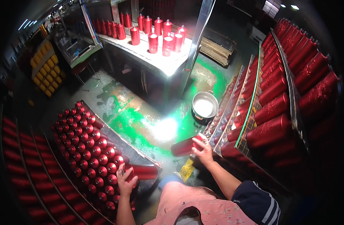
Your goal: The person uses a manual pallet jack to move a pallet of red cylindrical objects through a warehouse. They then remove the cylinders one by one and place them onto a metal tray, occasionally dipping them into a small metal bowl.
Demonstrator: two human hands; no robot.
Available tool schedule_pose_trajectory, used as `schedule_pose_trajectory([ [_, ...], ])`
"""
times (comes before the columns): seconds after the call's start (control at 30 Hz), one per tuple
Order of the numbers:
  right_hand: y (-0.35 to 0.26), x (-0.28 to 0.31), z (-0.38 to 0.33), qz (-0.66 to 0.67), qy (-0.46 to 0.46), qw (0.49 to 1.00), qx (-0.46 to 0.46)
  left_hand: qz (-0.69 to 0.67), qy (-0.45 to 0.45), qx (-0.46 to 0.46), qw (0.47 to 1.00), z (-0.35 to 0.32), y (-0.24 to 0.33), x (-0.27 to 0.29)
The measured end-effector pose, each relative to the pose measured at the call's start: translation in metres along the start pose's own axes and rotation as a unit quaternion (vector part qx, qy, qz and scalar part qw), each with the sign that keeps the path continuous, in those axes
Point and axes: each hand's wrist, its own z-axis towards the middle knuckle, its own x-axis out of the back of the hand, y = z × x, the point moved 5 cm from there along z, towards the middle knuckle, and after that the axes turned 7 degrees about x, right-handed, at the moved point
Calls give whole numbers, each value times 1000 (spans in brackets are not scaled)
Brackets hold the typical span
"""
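Entered as landmark: one two-handled metal pot (pixel 193 105), set on the green-stained floor (pixel 136 127).

Item, left hand (pixel 126 180): found left of the pot and nearer the wearer, with fingers clamped around one end of a red bottle (pixel 145 172), held roughly level, free end toward the right.

Item, right hand (pixel 203 150): found on the wearer's side of the pot, with thumb and fingers closed on the right end of a second red bottle (pixel 184 146), held slightly tilted, free end toward the left. Could not make out the covered ends beneath the fingers.

Item, standing bottles (pixel 93 162): recorded in a dense block, necks up, left of the pot and nearer the wearer, on a dark board (pixel 145 160).

Item, bench bottles (pixel 153 43): recorded upright in loose rows, beyond the pot and to its left, on a brightly lit bench (pixel 171 67).

Item, racked bottles (pixel 273 108): recorded lying in tiers, right of the pot, on a slanting rack (pixel 291 92).

Progress: judged part-way. Counted as already placed: the block left of the pot and the well-filled tiers right of it. Listed as outstanding: both held bottles, not yet set down. Could not tell finished stock from waiting stock, nor give a total.
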Motion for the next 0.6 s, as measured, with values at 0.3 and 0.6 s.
schedule_pose_trajectory([
  [0.3,15,50,114,240,283,924,-88,-258,-203,-106,939,290,126,-44],
  [0.6,101,59,210,380,519,738,-206,-428,-441,60,786,518,238,-226],
])
